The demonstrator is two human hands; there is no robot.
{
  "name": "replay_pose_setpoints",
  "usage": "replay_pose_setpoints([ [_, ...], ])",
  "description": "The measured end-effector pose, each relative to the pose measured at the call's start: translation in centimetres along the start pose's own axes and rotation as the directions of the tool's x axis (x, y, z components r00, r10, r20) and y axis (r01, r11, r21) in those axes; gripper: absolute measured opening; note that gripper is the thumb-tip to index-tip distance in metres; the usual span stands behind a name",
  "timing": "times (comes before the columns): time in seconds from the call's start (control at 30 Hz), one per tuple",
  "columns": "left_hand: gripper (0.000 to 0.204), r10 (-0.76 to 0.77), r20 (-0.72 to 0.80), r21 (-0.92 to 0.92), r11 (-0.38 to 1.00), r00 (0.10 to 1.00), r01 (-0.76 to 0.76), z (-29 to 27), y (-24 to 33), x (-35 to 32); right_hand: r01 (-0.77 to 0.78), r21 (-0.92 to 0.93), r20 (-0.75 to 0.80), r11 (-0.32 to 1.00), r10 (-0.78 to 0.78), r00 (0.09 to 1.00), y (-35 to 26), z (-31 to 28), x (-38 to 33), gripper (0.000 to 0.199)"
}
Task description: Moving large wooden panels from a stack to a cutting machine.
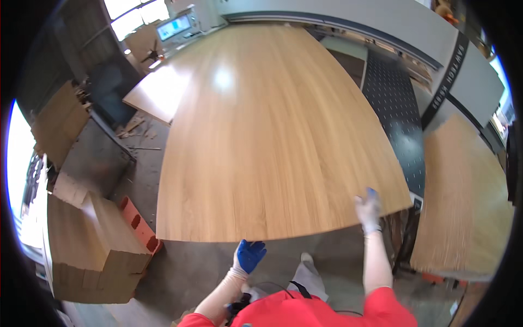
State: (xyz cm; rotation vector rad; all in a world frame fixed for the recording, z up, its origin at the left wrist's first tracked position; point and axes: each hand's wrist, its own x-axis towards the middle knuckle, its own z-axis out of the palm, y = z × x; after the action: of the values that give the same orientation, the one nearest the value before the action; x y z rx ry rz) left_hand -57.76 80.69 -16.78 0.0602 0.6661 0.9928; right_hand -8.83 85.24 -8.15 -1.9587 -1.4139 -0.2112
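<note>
A large wood-grain panel [256,136] stretches away from me, its near edge just in front of my body. My left hand [249,257], in a white glove with a blue palm, is at the middle of that near edge. Its palm faces up and its fingers are apart; whether the fingertips touch the underside I cannot tell. Over the panel's near right corner is my right hand [369,210], gloved too, with the fingers stretched forward and slightly blurred. Nothing shows in its grasp, and contact with the surface is unclear.
A grey machine beam [348,22] crosses the far end. Right of the panel run a black slotted table [393,103] and a stack of boards [457,201]. At left stand cardboard-covered boards [98,250], an orange support [136,220], another panel [155,95] and a monitor [174,27].
</note>
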Motion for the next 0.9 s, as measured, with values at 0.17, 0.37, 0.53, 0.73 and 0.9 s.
replay_pose_setpoints([
  [0.17,0.055,0.117,-0.152,-0.117,0.984,0.981,-0.136,4.6,-0.5,1.6,-0.422,-0.552,-0.035,0.719,0.485,0.874,19.4,-5.2,3.1,0.059],
  [0.37,0.049,0.259,-0.128,-0.068,0.961,0.957,-0.269,9.2,0.6,-2.0,-0.397,-0.27,0.357,0.877,0.474,0.805,22.9,-5.4,9.3,0.054],
  [0.53,0.044,0.299,-0.012,-0.057,0.952,0.954,-0.3,10.3,4.4,-0.6,-0.617,0.003,0.572,0.787,0.505,0.646,35.5,-10.1,12.9,0.071],
  [0.73,0.046,0.5,-0.091,0.012,0.865,0.861,-0.501,5.9,16.7,-7.4,-0.8,0.088,0.619,0.594,0.596,0.51,5.2,-10.9,11.8,0.066],
  [0.9,0.063,0.641,0.02,0.102,0.762,0.767,-0.639,6.5,39.3,-8.1,-0.852,0.276,0.627,0.446,0.588,0.511,-14.7,-13.3,8.4,0.069],
])
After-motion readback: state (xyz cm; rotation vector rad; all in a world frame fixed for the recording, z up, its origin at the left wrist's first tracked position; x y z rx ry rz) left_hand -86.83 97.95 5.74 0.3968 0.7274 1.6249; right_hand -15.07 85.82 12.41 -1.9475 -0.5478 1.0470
